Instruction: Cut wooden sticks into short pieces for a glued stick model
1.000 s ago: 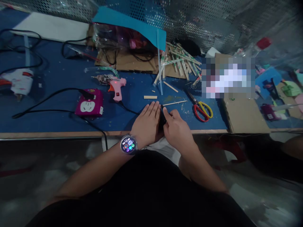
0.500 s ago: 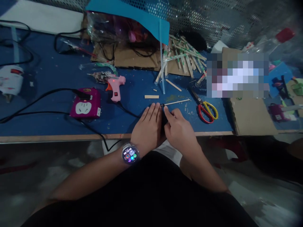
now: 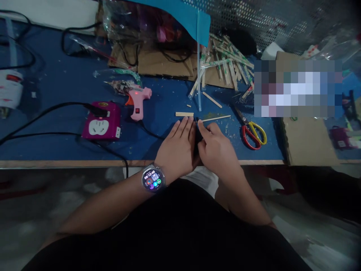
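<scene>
Lying flat on the blue table (image 3: 56, 124) near its front edge, the left hand (image 3: 177, 148) has its fingers stretched out straight and together, gripping nothing, with a smartwatch (image 3: 152, 178) on its wrist. The right hand (image 3: 218, 150) sits just beside it, fingers curled and thumb and forefinger closed on a small dark object (image 3: 198, 136) wedged between the two hands. A short wooden stick (image 3: 184, 114) lies just beyond the fingertips, and red-and-yellow scissors (image 3: 252, 131) lie to the right.

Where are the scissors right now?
In the head view, the scissors lie on the blue table, right of the right hand, between it and the cardboard piece.
</scene>
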Demonstrator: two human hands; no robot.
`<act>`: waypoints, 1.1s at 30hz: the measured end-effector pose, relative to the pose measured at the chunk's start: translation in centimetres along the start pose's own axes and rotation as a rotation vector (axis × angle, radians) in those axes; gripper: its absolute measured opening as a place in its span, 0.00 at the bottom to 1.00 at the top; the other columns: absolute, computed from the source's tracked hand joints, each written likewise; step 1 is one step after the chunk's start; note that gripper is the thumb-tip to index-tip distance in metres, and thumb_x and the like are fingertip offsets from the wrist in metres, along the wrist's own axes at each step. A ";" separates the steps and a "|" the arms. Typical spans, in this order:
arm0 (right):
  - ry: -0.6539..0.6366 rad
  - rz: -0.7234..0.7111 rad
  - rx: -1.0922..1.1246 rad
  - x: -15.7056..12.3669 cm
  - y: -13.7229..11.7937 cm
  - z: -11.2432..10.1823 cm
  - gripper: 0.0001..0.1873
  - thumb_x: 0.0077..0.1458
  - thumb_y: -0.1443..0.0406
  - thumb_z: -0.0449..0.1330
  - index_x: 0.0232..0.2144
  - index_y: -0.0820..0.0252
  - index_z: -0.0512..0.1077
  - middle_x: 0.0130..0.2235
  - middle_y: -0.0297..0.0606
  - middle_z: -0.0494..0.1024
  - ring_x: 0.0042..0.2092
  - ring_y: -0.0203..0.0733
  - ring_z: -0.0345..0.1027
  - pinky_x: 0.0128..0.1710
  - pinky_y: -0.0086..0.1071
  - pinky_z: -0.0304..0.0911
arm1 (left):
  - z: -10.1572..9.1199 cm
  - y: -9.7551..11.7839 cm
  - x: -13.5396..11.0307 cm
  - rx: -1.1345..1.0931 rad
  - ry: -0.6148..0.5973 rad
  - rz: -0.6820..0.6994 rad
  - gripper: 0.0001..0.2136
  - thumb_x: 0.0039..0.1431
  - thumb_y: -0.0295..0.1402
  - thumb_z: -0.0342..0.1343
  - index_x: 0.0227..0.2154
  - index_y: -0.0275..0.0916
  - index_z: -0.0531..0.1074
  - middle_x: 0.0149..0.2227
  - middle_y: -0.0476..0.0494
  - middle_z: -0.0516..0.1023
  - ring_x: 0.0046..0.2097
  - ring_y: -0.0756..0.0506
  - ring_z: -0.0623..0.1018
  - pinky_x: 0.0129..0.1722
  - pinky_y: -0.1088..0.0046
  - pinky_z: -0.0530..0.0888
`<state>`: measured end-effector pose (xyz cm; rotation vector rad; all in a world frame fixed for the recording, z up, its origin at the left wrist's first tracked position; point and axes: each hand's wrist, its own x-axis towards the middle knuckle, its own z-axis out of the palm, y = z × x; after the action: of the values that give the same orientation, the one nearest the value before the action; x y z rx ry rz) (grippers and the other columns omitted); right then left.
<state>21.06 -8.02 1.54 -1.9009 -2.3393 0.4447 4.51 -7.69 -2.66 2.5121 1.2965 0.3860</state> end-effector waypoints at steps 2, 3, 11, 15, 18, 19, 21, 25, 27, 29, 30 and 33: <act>0.003 0.006 0.011 0.0 0.0 0.0 0.38 0.70 0.66 0.47 0.78 0.71 0.65 0.62 0.61 0.75 0.47 0.55 0.78 0.45 0.48 0.77 | 0.2 -0.2 0.1 -0.008 0.011 0.006 0.42 0.75 0.44 0.51 0.79 0.15 0.53 0.82 0.14 0.52 0.85 0.25 0.52 0.84 0.44 0.52; 0.001 0.007 0.014 0.0 0.0 0.0 0.38 0.70 0.66 0.47 0.78 0.70 0.65 0.62 0.61 0.75 0.47 0.55 0.78 0.45 0.47 0.77 | 0.4 -0.3 0.1 -0.018 0.018 0.008 0.42 0.75 0.44 0.51 0.79 0.15 0.52 0.83 0.15 0.52 0.85 0.25 0.52 0.84 0.44 0.52; 0.026 0.009 0.014 0.3 -0.2 0.0 0.38 0.69 0.66 0.48 0.77 0.68 0.67 0.61 0.61 0.76 0.47 0.54 0.78 0.48 0.47 0.77 | 0.6 -0.4 0.2 -0.037 0.046 0.009 0.41 0.74 0.43 0.51 0.79 0.16 0.54 0.82 0.15 0.55 0.84 0.26 0.55 0.84 0.44 0.54; 0.002 0.024 -0.007 0.6 -0.6 -0.3 0.38 0.69 0.67 0.48 0.78 0.69 0.66 0.62 0.63 0.75 0.48 0.56 0.79 0.47 0.48 0.77 | 0.7 -0.3 0.2 -0.036 0.060 -0.001 0.42 0.73 0.44 0.52 0.79 0.17 0.54 0.82 0.16 0.56 0.84 0.27 0.55 0.84 0.44 0.54; -0.019 0.031 -0.018 0.7 -0.8 -0.5 0.38 0.69 0.67 0.47 0.78 0.70 0.65 0.64 0.64 0.74 0.50 0.57 0.79 0.49 0.49 0.77 | 0.8 -0.3 0.3 -0.028 0.060 -0.005 0.41 0.73 0.44 0.52 0.79 0.17 0.55 0.81 0.15 0.57 0.84 0.28 0.56 0.84 0.44 0.55; -0.022 0.030 -0.020 0.6 -0.8 -0.5 0.38 0.70 0.67 0.47 0.78 0.71 0.65 0.64 0.64 0.74 0.50 0.58 0.79 0.50 0.49 0.77 | 0.8 -0.3 0.3 -0.020 0.058 -0.002 0.42 0.73 0.44 0.52 0.79 0.16 0.55 0.81 0.15 0.57 0.84 0.27 0.57 0.84 0.45 0.55; -0.021 0.024 -0.022 0.4 -0.7 -0.5 0.38 0.70 0.68 0.47 0.78 0.71 0.64 0.64 0.64 0.74 0.51 0.58 0.79 0.50 0.49 0.77 | 0.7 -0.3 0.4 0.000 0.049 0.002 0.43 0.72 0.45 0.53 0.78 0.15 0.55 0.81 0.14 0.57 0.84 0.26 0.57 0.84 0.45 0.55; -0.012 0.023 -0.036 -0.4 -0.6 -0.4 0.38 0.70 0.68 0.47 0.78 0.70 0.64 0.63 0.62 0.75 0.52 0.58 0.79 0.51 0.49 0.77 | 0.6 -0.2 0.5 0.027 0.032 0.002 0.43 0.70 0.42 0.56 0.78 0.14 0.56 0.81 0.13 0.56 0.83 0.25 0.58 0.83 0.44 0.56; -0.015 0.027 -0.044 -1.1 -0.5 -0.3 0.38 0.70 0.68 0.47 0.78 0.69 0.64 0.62 0.62 0.75 0.50 0.57 0.79 0.50 0.49 0.77 | 0.5 0.0 0.5 0.041 0.014 -0.007 0.42 0.69 0.39 0.56 0.78 0.14 0.56 0.81 0.13 0.56 0.83 0.25 0.58 0.83 0.45 0.56; -0.018 0.033 -0.042 -1.8 -0.4 -0.2 0.38 0.70 0.67 0.47 0.78 0.69 0.65 0.61 0.61 0.75 0.48 0.56 0.78 0.48 0.48 0.77 | 0.4 0.1 0.5 0.050 -0.008 -0.015 0.42 0.69 0.38 0.55 0.78 0.13 0.56 0.81 0.14 0.56 0.83 0.25 0.58 0.83 0.46 0.56; -0.015 0.038 -0.039 -2.2 -0.2 -0.1 0.38 0.70 0.67 0.47 0.78 0.68 0.65 0.60 0.60 0.76 0.46 0.55 0.77 0.46 0.47 0.77 | 0.3 0.2 0.6 0.052 -0.016 -0.016 0.41 0.70 0.38 0.55 0.77 0.13 0.56 0.81 0.14 0.56 0.83 0.25 0.58 0.83 0.46 0.56; 0.007 0.043 -0.014 -3.4 0.5 0.4 0.37 0.70 0.66 0.49 0.77 0.67 0.67 0.58 0.58 0.76 0.44 0.52 0.76 0.43 0.45 0.76 | 0.1 0.2 0.6 0.057 -0.027 -0.017 0.41 0.73 0.42 0.54 0.77 0.12 0.57 0.81 0.12 0.55 0.83 0.24 0.57 0.83 0.45 0.56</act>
<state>22.19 -11.29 1.43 -1.9589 -2.3070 0.4256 5.09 -7.33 -2.62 2.5422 1.3358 0.3144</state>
